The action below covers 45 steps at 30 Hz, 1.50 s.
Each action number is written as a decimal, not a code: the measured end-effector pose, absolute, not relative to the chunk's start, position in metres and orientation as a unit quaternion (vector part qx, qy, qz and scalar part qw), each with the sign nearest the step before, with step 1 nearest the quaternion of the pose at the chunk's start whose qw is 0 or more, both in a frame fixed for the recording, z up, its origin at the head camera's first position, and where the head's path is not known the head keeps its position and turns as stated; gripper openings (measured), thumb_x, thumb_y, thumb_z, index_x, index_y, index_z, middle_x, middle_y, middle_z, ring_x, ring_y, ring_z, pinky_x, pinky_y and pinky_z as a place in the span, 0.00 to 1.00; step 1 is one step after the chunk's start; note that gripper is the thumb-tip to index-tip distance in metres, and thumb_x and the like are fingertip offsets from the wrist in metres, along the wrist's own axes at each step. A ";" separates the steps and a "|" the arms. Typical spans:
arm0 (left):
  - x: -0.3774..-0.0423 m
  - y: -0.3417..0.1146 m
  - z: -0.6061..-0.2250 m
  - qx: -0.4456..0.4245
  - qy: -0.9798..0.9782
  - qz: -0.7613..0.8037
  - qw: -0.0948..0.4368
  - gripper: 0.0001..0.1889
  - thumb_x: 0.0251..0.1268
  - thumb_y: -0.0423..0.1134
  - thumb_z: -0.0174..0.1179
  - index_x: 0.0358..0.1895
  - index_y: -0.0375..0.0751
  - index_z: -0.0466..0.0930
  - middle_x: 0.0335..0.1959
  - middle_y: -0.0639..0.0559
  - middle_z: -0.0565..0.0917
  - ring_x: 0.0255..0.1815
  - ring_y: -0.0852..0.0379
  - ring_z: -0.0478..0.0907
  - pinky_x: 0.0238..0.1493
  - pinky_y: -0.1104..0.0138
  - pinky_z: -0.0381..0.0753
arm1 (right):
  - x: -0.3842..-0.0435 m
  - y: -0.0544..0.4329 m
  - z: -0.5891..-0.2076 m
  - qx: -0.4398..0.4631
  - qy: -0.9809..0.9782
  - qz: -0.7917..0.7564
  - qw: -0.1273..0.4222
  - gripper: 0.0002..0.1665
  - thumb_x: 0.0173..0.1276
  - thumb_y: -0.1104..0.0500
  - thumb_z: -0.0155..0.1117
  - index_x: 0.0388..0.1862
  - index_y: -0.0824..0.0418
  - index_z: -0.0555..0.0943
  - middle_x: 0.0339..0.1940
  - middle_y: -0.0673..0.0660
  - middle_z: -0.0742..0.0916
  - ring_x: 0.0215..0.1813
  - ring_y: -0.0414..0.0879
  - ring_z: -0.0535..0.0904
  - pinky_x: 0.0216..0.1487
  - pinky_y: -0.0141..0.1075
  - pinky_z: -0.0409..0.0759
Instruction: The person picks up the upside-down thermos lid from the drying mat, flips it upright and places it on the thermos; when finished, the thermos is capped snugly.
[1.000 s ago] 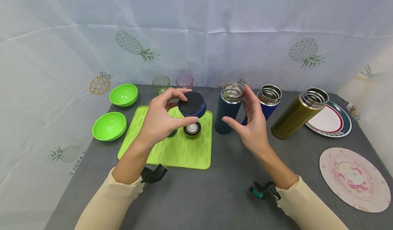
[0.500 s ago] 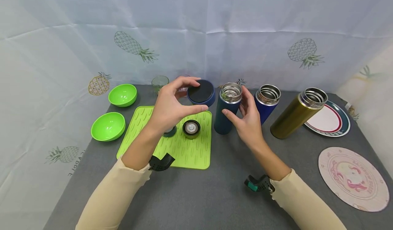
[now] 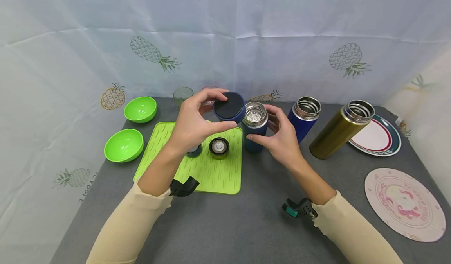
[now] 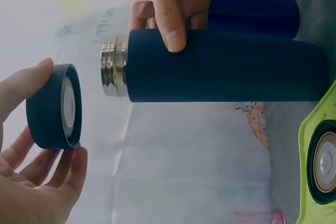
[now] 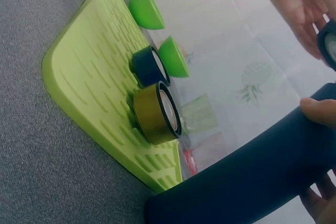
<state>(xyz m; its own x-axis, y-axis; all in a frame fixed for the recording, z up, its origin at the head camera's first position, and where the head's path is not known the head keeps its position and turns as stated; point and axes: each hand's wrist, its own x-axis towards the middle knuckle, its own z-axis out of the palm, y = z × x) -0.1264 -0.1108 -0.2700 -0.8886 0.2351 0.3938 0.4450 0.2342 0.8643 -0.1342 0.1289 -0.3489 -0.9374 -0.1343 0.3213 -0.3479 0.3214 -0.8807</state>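
Note:
In the head view my left hand (image 3: 195,121) grips a dark blue bottle lid (image 3: 230,106) by its rim, thumb in front and fingers behind. Its underside, with a pale round centre, shows in the left wrist view, where the lid (image 4: 55,107) is apart from the bottle's steel neck. My right hand (image 3: 280,137) holds the dark blue-green thermos bottle (image 3: 254,140) below that neck, thumb at the near side. A strainer lies inside the bottle's mouth. The bottle's base is near the lime green mat (image 3: 211,178). An olive lid (image 3: 219,148) and a dark lid (image 3: 195,151) sit upturned on the mat.
A blue bottle (image 3: 303,121) and a gold bottle (image 3: 340,131) stand uncapped on the right. Beyond are a rimmed plate (image 3: 378,135) and a pink round mat (image 3: 405,205). Two green bowls (image 3: 124,146) stand left; a green glass (image 3: 183,95) and a pink glass are at the back.
My left hand has moved right and up with the lid. The right hand has closed round the bottle and brought its top left, beside the lid.

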 end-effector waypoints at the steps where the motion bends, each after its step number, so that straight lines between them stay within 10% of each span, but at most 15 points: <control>1: -0.126 -0.111 -0.270 -0.218 -0.781 -0.579 0.091 0.26 0.46 0.31 0.80 0.52 0.39 0.81 0.63 0.50 0.83 0.62 0.59 0.79 0.61 0.60 0.80 | -0.134 0.128 -0.348 0.155 -0.807 0.562 0.095 0.50 0.51 0.67 0.83 0.72 0.58 0.68 0.69 0.57 0.78 0.72 0.52 0.76 0.75 0.45 0.74; 45: -0.128 -0.095 -0.294 -0.295 -0.778 -0.554 0.035 0.22 0.49 0.30 0.79 0.47 0.40 0.79 0.65 0.50 0.82 0.69 0.57 0.77 0.69 0.66 0.78 | -0.134 0.125 -0.344 0.207 -0.794 0.571 0.031 0.49 0.48 0.69 0.84 0.69 0.61 0.71 0.64 0.59 0.81 0.68 0.51 0.78 0.75 0.47 0.74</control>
<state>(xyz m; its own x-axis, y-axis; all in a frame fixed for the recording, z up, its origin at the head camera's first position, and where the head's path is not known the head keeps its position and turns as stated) -0.1281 -0.0948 -0.2940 -0.8240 0.4196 0.3807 0.4967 0.2117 0.8417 -0.1339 0.1250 -0.3436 -0.9123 -0.2932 0.2858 -0.3641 0.2617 -0.8938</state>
